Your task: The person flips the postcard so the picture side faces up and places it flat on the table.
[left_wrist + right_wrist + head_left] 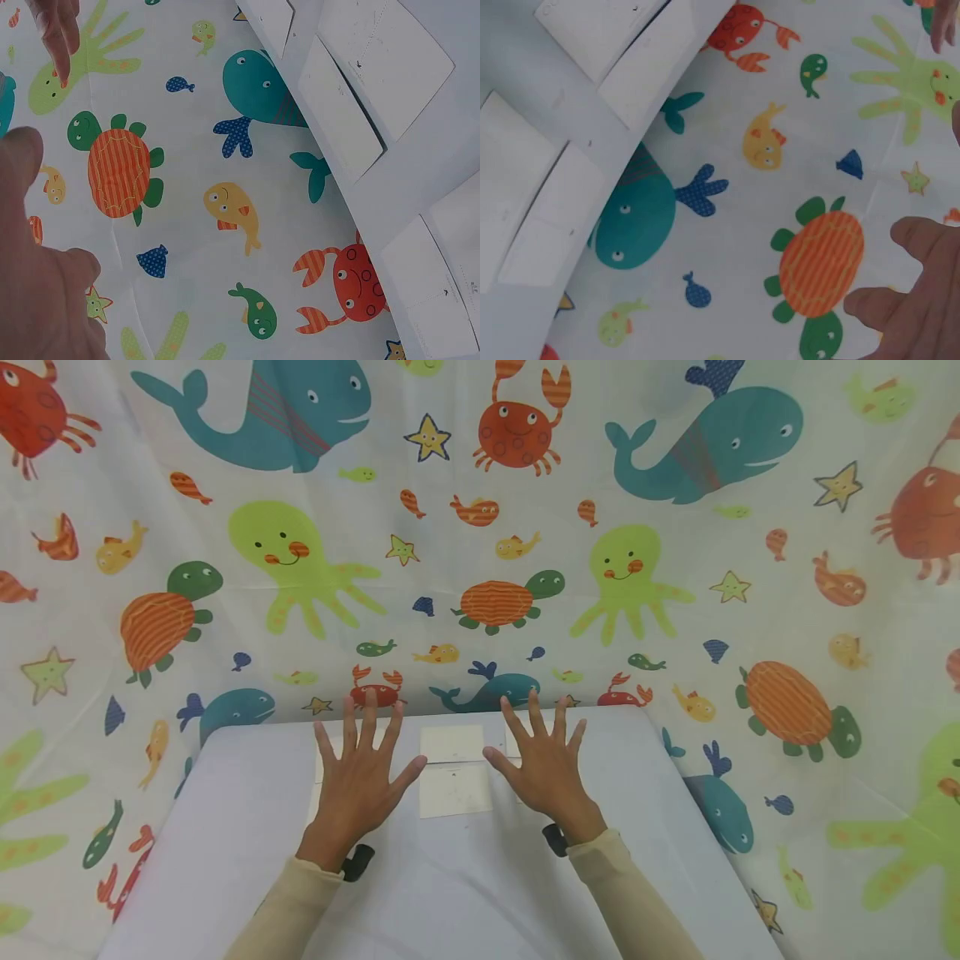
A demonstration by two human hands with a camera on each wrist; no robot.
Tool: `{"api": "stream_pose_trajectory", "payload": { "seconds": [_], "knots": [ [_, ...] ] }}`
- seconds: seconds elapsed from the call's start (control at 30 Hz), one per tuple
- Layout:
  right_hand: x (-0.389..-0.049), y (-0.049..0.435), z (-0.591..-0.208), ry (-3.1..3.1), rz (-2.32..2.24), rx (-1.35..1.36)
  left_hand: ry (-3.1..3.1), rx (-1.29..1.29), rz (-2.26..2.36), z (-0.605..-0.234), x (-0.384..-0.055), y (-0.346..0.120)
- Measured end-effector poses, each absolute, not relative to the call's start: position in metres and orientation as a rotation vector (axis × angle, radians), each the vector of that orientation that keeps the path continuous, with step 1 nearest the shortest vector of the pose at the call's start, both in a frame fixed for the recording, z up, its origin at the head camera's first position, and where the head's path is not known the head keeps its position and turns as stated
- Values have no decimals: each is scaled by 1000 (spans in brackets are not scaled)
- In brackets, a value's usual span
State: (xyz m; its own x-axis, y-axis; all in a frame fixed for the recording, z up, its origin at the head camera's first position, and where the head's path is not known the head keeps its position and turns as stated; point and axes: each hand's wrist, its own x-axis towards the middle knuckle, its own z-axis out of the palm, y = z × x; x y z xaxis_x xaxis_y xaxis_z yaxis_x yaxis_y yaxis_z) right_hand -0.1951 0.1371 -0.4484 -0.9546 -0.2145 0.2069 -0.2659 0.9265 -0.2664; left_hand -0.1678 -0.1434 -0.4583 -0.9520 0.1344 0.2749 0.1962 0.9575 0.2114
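Observation:
Both bare hands are held up over the far part of the white table, fingers spread and holding nothing. My left hand [360,789] hovers in front of the left pale rectangular pieces, partly hiding them. On the other side my right hand [551,774] covers most of the right pieces. Between the hands lie a back white piece [452,744] and a front white piece [455,791], one behind the other. The left wrist view shows a white piece [386,60] with a small dark mark. In the right wrist view another white piece [551,214] lies beside a larger one.
A white-covered table [435,910] extends toward me. Behind it and at both sides hangs a curtain [450,543] printed with sea animals. A dark strap [357,863] is on the left wrist and another strap [555,840] on the right.

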Motion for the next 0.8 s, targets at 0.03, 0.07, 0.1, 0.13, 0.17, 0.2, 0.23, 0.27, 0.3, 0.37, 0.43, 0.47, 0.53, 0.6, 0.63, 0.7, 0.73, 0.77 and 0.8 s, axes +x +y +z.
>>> {"api": "stream_pose_trajectory", "payload": {
  "seconds": [0.03, 0.07, 0.1, 0.13, 0.17, 0.2, 0.23, 0.27, 0.3, 0.37, 0.43, 0.47, 0.53, 0.6, 0.63, 0.7, 0.73, 0.77, 0.8],
  "knots": [
    [-195, 137, -449, -2906, 439, 367, -2851, -245, -349, -459, -168, -143],
    [-195, 138, -449, -2901, 435, 368, -2857, -245, -356, -459, -168, -143],
    [-195, 138, -450, -2899, 433, 369, -2860, -247, -374, -460, -167, -143],
    [-194, 139, -450, -2897, 431, 371, -2862, -248, -390, -460, -167, -142],
    [-194, 139, -451, -2894, 432, 373, -2865, -248, -409, -461, -167, -142],
    [-194, 139, -452, -2892, 433, 376, -2866, -246, -423, -462, -167, -142],
    [-193, 140, -452, -2888, 430, 379, -2863, -244, -441, -463, -167, -141],
    [-193, 140, -453, -2890, 423, 381, -2858, -243, -458, -464, -166, -141],
    [-192, 140, -454, -2895, 421, 382, -2847, -242, -465, -465, -166, -141],
    [-191, 140, -455, -2900, 422, 385, -2829, -235, -460, -466, -166, -142],
    [-190, 140, -456, -2907, 428, 387, -2805, -228, -449, -469, -166, -144],
    [-190, 140, -457, -2910, 429, 388, -2791, -225, -442, -470, -166, -144],
    [-189, 140, -457, -2906, 442, 388, -2771, -219, -429, -473, -167, -146],
    [-189, 140, -457, -2905, 444, 385, -2751, -220, -425, -475, -168, -147],
    [-189, 140, -458, -2902, 436, 382, -2742, -222, -427, -476, -168, -147],
    [-189, 140, -458, -2896, 422, 376, -2729, -230, -428, -478, -169, -147],
    [-189, 141, -459, -2898, 416, 370, -2726, -234, -432, -479, -170, -147],
    [-189, 141, -459, -2900, 409, 364, -2723, -238, -435, -480, -170, -147],
    [-189, 141, -460, -2898, 400, 360, -2722, -241, -437, -481, -171, -146]
  ]
}}
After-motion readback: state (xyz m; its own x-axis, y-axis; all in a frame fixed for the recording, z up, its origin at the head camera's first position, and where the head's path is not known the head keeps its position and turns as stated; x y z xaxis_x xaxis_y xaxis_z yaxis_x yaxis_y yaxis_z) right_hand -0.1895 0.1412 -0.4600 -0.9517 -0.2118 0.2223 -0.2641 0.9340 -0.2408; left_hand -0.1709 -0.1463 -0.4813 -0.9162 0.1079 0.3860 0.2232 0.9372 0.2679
